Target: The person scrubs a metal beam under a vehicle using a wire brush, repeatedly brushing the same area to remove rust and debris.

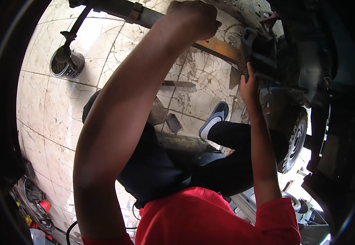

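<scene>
1. Hands well apart: the left hand (194, 18) is up at the top edge of the view, the right hand (249, 87) lower and to the right.
2. Curled into a fist, the left hand is over the long metal bar (218, 49) and hides part of it; I cannot tell whether it is clamped on the bar or on something else.
3. With one finger stretched forward and the thumb standing away from it, the right hand is spread rather than closed, just beside the bar's right end, where dark metal parts (261, 45) crowd in; contact is hard to make out.
4. Slanting from the upper left down to the right, the bar runs behind the left hand; its stretch to the right of that hand is orange-brown.
5. On the cracked tile floor (85, 73) at left stands an open tin (73, 67), with a dark rod (68, 41) reaching into or across its mouth.
6. Between the forearms, a pointed flat strip (181, 84) lies on the tiles, with a small dark block (173, 122) nearer the person.
7. Close to the legs is a dark cylinder (181, 143) with yellowish marks.
8. At right, a treaded wheel (296, 141) stands in shadow.
</scene>
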### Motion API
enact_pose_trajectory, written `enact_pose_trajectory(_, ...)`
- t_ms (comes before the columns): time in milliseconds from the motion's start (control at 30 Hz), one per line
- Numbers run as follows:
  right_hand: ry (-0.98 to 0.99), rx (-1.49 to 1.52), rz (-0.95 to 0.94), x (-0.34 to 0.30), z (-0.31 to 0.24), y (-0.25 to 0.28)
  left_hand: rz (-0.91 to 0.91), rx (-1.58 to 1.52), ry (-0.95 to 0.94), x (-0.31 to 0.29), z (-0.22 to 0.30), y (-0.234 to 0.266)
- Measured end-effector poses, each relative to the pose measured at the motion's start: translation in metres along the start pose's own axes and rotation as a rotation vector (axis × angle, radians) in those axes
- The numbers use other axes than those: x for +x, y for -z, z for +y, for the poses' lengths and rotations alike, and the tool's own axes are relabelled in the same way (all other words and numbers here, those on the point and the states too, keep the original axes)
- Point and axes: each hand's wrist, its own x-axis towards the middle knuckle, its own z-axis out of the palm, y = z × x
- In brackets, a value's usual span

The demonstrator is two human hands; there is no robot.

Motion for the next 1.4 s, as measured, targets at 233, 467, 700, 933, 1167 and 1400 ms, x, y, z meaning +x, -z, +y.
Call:
enact_pose_trajectory(233,-0.248,-0.027,-0.177,0.054,-0.005,-0.005,-0.172,0.151,0.155,0.016,0.004,-0.009)
enact_pose_trajectory(467,-0.157,0.177,0.06,0.012,0.017,-0.032,-0.117,0.107,0.169,0.014,0.001,-0.01)
enact_pose_trajectory(700,-0.376,0.114,-0.094,0.021,-0.012,-0.022,-0.188,0.104,0.193,0.012,0.005,-0.005)
enact_pose_trajectory(933,-0.284,0.174,0.178,0.011,0.015,-0.055,-0.171,0.084,0.164,0.016,0.006,-0.009)
enact_pose_trajectory(1167,-0.088,0.175,0.335,-0.01,0.005,-0.063,-0.102,0.137,0.141,0.011,0.007,-0.004)
enact_pose_trajectory(1400,-0.29,0.091,0.194,0.014,-0.005,-0.056,-0.172,0.105,0.108,0.014,0.008,-0.004)
